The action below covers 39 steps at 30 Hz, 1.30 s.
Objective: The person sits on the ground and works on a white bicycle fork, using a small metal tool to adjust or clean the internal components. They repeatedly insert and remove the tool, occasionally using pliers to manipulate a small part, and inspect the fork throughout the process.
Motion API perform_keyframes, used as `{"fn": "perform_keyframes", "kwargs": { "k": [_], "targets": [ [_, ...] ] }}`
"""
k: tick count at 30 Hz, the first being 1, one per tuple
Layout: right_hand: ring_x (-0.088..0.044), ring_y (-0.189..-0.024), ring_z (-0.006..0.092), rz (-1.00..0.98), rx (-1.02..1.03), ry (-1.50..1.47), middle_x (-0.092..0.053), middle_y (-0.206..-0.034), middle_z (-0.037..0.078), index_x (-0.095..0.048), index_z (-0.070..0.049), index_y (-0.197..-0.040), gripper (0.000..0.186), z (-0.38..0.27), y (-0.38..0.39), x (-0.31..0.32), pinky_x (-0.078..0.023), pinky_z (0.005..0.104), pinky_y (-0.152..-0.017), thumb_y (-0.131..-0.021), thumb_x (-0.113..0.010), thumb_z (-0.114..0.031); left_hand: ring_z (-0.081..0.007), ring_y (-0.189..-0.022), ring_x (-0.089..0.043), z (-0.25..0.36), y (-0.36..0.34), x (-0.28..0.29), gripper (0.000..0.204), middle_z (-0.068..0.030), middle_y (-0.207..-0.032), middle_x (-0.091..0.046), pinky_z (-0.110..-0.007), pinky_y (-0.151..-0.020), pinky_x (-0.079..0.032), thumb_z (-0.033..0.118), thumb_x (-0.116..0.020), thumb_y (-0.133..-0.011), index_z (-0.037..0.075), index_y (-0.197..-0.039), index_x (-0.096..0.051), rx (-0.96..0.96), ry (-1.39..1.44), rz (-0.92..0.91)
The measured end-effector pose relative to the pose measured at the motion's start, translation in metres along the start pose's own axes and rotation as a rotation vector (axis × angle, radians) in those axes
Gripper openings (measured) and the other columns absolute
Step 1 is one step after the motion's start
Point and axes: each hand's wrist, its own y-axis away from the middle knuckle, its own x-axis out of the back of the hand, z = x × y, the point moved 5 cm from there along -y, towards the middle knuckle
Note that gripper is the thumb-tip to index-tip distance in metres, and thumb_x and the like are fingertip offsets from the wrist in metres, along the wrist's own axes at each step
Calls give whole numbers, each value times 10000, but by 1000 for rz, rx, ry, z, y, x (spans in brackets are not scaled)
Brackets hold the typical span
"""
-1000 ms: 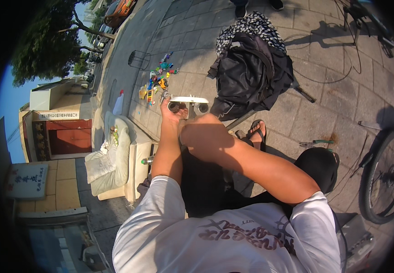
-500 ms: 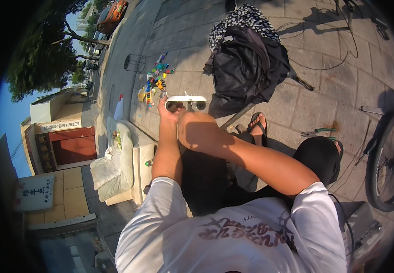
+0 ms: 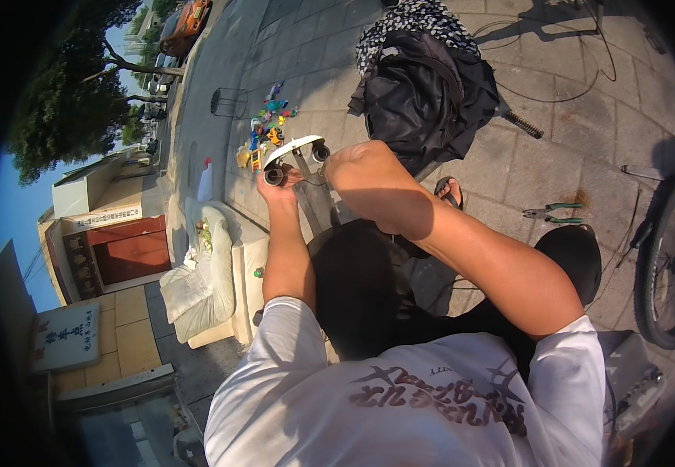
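Note:
My left hand (image 3: 278,189) grips a white curved piece (image 3: 297,143) with a dark cylinder (image 3: 274,176) at each end, now tilted with its left end lower. A dark metal bar (image 3: 320,204) runs down beneath it, between my forearms. My right hand (image 3: 357,165) is closed at the piece's right end; whatever its fingers hold is hidden. My black-trousered knee (image 3: 563,257) is at the right, with green-handled pliers (image 3: 555,212) on the paving just beyond.
A black bag (image 3: 423,101) lies on patterned cloth (image 3: 415,27), beside a coil spring (image 3: 523,124). Colourful toys (image 3: 275,134) are scattered ahead-left. A pale armchair (image 3: 248,288) with a cushion stands left. At right are a bicycle wheel (image 3: 649,303), loose cables and a grey case (image 3: 625,373).
The white piece has risen and moved left, tipping from level to slanted. My right hand has moved up and rightward, exposing more of the metal bar.

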Motion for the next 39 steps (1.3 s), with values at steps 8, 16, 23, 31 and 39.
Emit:
{"fn": "perform_keyframes", "kwargs": {
  "k": [8,16,23,31,39],
  "targets": [
    [-597,-598,183,-63,89,330,-661,-703,150,-738,55,-939,247,2,-4,-1,-485,368,-578,-898,-565,-117,-434,-560,-642,1,-9,26,635,-246,-735,-689,-510,-466,-521,520,-358,-937,-25,-878,-679,-30,44,-37],
    [-693,-727,412,-137,544,887,-673,-750,246,-660,23,-841,160,-8,16,-16,-533,490,-683,-860,-562,-102,-372,-591,-598,-3,5,16,579,-214,-740,-681,-420,-505,-452,560,-411,-924,55,-878,-690,102,206,-24],
    [-691,-705,435,-196,614,1017,-676,-726,244,-639,17,-922,165,9,16,-37,-539,516,-670,-859,-590,-127,-338,-692,-631,-8,4,7,514,-169,-793,-687,-416,-546,-475,503,-475,-900,41,-865,-697,105,196,-88],
    [-709,-732,439,-303,539,1079,-704,-778,261,-664,40,-875,172,13,10,-44,-552,517,-675,-812,-604,-109,-294,-615,-522,-15,10,-8,673,-150,-757,-636,-357,-454,-350,635,-411,-900,26,-919,-694,254,163,-51],
    [-737,-725,356,-178,611,1150,-727,-781,211,-718,5,-825,135,19,9,-53,-574,441,-658,-753,-654,-90,-259,-643,-528,-17,16,-18,668,-128,-771,-625,-336,-484,-359,641,-448,-874,21,-913,-692,258,53,-59]
  ]
}}
